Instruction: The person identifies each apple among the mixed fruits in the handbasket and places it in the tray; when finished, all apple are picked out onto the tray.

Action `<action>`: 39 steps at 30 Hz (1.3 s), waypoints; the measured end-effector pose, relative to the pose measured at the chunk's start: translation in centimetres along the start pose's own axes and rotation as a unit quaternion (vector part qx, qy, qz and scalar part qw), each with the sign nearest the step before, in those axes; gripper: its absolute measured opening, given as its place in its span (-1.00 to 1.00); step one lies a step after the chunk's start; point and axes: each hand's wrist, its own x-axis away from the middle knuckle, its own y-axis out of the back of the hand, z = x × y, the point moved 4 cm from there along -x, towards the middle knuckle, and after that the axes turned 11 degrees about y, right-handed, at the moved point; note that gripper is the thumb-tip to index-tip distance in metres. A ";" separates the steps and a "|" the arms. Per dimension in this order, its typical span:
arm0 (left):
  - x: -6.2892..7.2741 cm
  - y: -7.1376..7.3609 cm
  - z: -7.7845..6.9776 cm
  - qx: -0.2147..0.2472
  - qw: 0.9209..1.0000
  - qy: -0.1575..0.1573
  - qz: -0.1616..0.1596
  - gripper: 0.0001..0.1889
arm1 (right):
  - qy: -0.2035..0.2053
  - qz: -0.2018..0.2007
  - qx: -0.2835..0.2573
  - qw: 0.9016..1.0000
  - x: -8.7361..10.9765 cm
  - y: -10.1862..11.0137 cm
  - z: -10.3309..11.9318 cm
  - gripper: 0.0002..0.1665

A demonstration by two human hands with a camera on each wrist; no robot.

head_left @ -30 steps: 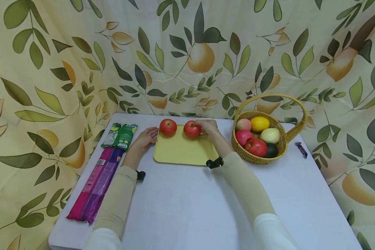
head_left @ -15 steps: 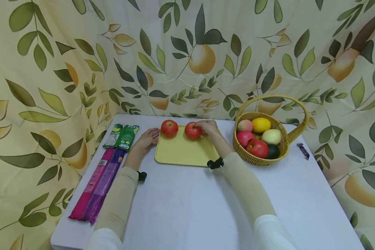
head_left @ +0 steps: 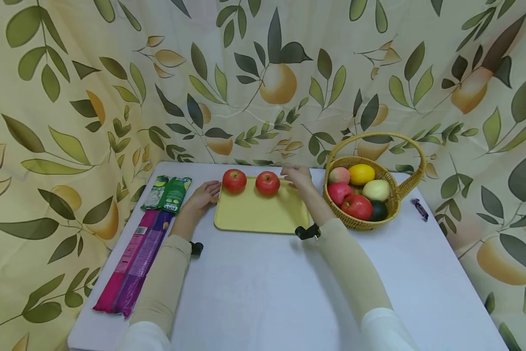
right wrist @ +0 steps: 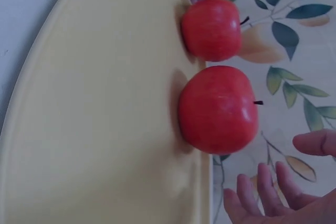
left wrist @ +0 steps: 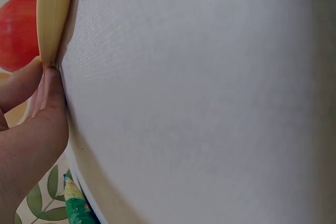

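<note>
Two red apples stand side by side along the far edge of a yellow tray (head_left: 263,217): the left apple (head_left: 234,181) and the right apple (head_left: 267,184). My left hand (head_left: 206,193) is at the tray's left end; in the left wrist view its thumb and fingers pinch the rim. My right hand (head_left: 299,176) is off the right apple, above the tray's far right corner. In the right wrist view its fingers (right wrist: 268,195) are spread and hold nothing, with a gap to the apple's side.
Right of the tray stands a wicker basket (head_left: 396,207) of mixed fruit with a tall handle. A small wrapped candy (head_left: 419,209) lies beyond it. Green packets (head_left: 168,194) and long pink and purple packs (head_left: 133,263) lie on the left. A patterned curtain (head_left: 263,122) hangs behind.
My right hand has let go of the right apple and moved a little right and away from it. The apple stays on the tray. My left hand keeps its place at the tray's edge.
</note>
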 end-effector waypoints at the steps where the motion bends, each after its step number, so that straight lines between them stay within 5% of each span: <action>1: 0.0 0.1 0.0 0.000 1.000 0.000 0.000 -0.08 | 0.003 -0.001 0.003 1.000 0.1 0.2 0.2 -0.36; 18: 0.2 0.4 0.0 -0.007 1.000 -0.012 0.015 -0.08 | 0.068 0.012 -0.001 0.998 4.3 3.6 4.6 -0.50; 31: 0.4 0.2 0.0 -0.004 1.000 -0.013 0.015 -0.09 | 0.091 -0.002 0.040 0.995 7.6 9.0 5.3 -0.45; 39: 0.2 0.2 0.2 -0.008 1.000 -0.010 0.011 -0.10 | 0.086 -0.008 0.020 0.996 8.8 12.6 4.9 -0.41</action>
